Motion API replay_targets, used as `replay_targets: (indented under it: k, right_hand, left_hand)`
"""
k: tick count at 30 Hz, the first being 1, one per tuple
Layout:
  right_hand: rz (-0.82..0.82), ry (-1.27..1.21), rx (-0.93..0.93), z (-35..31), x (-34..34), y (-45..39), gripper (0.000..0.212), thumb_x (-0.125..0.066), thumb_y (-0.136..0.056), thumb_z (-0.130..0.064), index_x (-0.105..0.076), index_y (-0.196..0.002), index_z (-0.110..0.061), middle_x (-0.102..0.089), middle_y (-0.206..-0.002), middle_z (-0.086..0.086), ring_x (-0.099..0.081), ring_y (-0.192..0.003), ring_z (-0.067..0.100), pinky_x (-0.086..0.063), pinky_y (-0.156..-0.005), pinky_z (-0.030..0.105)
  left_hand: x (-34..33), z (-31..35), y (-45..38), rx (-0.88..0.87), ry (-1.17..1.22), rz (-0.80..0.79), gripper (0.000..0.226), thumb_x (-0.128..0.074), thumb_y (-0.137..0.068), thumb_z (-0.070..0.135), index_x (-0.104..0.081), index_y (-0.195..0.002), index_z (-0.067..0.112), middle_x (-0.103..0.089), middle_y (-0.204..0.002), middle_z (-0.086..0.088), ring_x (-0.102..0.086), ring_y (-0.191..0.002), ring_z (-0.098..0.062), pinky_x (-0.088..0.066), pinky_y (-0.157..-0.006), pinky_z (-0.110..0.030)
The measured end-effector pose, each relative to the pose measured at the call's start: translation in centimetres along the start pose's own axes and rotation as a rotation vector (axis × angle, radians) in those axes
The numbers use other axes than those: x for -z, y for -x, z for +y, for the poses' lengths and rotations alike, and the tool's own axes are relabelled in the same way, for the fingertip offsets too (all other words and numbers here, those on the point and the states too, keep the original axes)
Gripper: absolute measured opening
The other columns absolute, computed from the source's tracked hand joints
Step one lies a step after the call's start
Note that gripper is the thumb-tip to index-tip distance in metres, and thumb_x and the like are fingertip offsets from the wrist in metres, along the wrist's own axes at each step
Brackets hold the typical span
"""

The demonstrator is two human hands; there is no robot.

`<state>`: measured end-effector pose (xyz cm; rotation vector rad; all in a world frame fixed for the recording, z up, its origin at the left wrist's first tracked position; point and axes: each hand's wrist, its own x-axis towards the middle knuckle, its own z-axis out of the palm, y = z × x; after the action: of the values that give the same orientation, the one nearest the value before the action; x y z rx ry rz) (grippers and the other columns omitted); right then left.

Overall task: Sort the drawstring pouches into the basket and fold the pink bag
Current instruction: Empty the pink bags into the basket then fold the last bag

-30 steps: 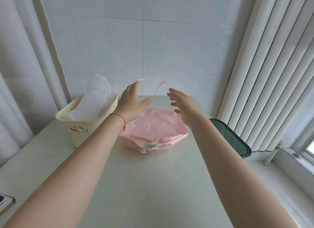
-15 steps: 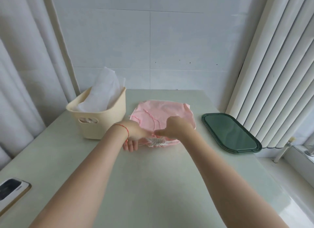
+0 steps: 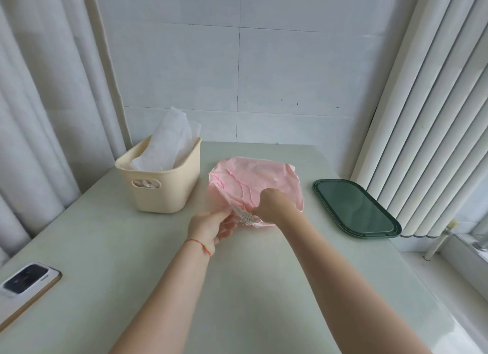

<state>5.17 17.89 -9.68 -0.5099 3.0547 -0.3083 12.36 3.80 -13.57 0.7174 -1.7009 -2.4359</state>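
Starting nearest, a phone (image 3: 27, 281) is noted on the worktop (image 3: 148, 287). The pink bag (image 3: 260, 181) is pinched at its gathered near edge by the left hand (image 3: 211, 225) and right hand (image 3: 273, 207); each grip is closed on fabric. Folding is judged begun, not finished. Its long axis appears crosswise, the gathered edge pointing nearward. White pouches (image 3: 171, 142) are already held in the basket (image 3: 161, 184).

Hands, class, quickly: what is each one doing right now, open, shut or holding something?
Left hand: holding the near edge of the pink bag, fingers curled under it.
Right hand: pinching the same edge.
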Motion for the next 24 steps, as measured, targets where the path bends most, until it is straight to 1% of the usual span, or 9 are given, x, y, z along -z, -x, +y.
replay_targets:
  k: [3,6,9,12,14,16,18,21,24]
  right_hand:
    - [0.007,-0.026,-0.017,-0.1,-0.2,0.3,0.052,-0.049,-0.096,-0.053,-0.033,-0.065,-0.014,-0.038,-0.068,-0.002,-0.047,-0.077,0.024,-0.035,-0.06,0.029]
    - [0.033,-0.069,-0.03,-0.1,-0.3,0.4,0.037,-0.051,-0.097,-0.039,-0.046,-0.075,-0.009,-0.046,-0.075,0.001,-0.048,-0.077,0.025,-0.037,-0.066,0.03]
    - [0.095,-0.117,-0.065,0.0,-0.6,0.3,0.02,-0.045,-0.091,-0.014,-0.045,-0.071,-0.013,-0.049,-0.073,0.0,-0.051,-0.075,0.027,-0.036,-0.065,0.032]
    - [0.135,-0.151,-0.068,0.1,-0.8,0.1,0.016,-0.041,-0.092,-0.015,-0.044,-0.076,-0.014,-0.049,-0.076,0.0,-0.05,-0.075,0.026,-0.035,-0.066,0.033]
    - [0.136,-0.199,-0.06,0.3,-0.8,0.0,0.02,-0.043,-0.094,-0.018,-0.044,-0.073,-0.015,-0.048,-0.072,-0.001,-0.047,-0.069,0.023,-0.033,-0.06,0.029]
    - [0.117,-0.359,-0.076,0.5,-0.6,0.0,0.032,-0.049,-0.091,-0.019,-0.038,-0.061,-0.017,-0.039,-0.058,-0.004,-0.038,-0.055,0.017,-0.025,-0.05,0.027]
    - [0.099,-0.697,-0.118,0.8,-0.1,-0.2,0.03,-0.056,-0.086,-0.016,-0.041,-0.06,-0.015,-0.032,-0.054,-0.003,-0.031,-0.053,0.015,-0.022,-0.049,0.026]
    - [0.137,-1.12,-0.154,1.6,1.1,-0.5,0.026,-0.062,-0.084,-0.015,-0.049,-0.062,-0.013,-0.037,-0.055,-0.001,-0.036,-0.054,0.015,-0.029,-0.053,0.025]
    - [0.192,-1.253,-0.058,1.9,2.0,-1.1,0.034,-0.064,-0.086,-0.014,-0.045,-0.056,-0.015,-0.038,-0.055,0.0,-0.037,-0.055,0.016,-0.035,-0.056,0.026]
  left_hand:
    - [-0.3,-0.2,0.3,0.044,0.07,0.008,0.006,-0.067,-0.09,0.009,-0.066,-0.087,0.005,-0.071,-0.064,-0.007,-0.064,-0.048,-0.014,-0.049,-0.043,-0.019]
    - [-0.6,0.0,0.5,-0.001,0.101,0.078,0.008,-0.066,-0.088,0.003,-0.064,-0.08,0.005,-0.069,-0.059,-0.007,-0.062,-0.044,-0.014,-0.05,-0.043,-0.019]
    - [-0.8,0.1,0.5,-0.158,0.078,0.161,0.009,-0.067,-0.083,0.002,-0.067,-0.074,0.004,-0.069,-0.07,-0.013,-0.062,-0.057,-0.021,-0.053,-0.054,-0.026]
    - [-1.2,0.6,0.7,-0.372,-0.111,0.174,0.01,-0.07,-0.082,0.013,-0.071,-0.073,0.012,-0.068,-0.071,-0.003,-0.059,-0.068,-0.018,-0.052,-0.073,-0.031]
    - [-1.6,1.4,0.9,-0.473,-0.216,0.127,0.009,-0.069,-0.084,0.019,-0.073,-0.076,0.016,-0.07,-0.074,0.002,-0.06,-0.07,-0.013,-0.049,-0.074,-0.025]
    - [-2.0,2.3,0.9,-0.55,-0.303,0.032,0.018,-0.065,-0.088,0.017,-0.071,-0.071,0.014,-0.071,-0.074,0.001,-0.06,-0.068,-0.008,-0.048,-0.069,-0.018]
    - [-2.5,3.2,0.3,-0.584,-0.343,-0.044,0.022,-0.061,-0.091,0.014,-0.069,-0.072,0.007,-0.07,-0.072,-0.003,-0.06,-0.065,-0.011,-0.048,-0.067,-0.02]
    - [-3.2,4.1,-1.2,-0.532,-0.43,-0.092,0.019,-0.063,-0.093,0.017,-0.069,-0.08,0.003,-0.069,-0.067,-0.003,-0.06,-0.057,-0.015,-0.051,-0.059,-0.028]
    - [-3.9,4.4,-2.6,-0.477,-0.739,-0.123,0.018,-0.065,-0.09,0.021,-0.071,-0.078,0.011,-0.068,-0.061,0.003,-0.057,-0.047,-0.01,-0.052,-0.054,-0.028]
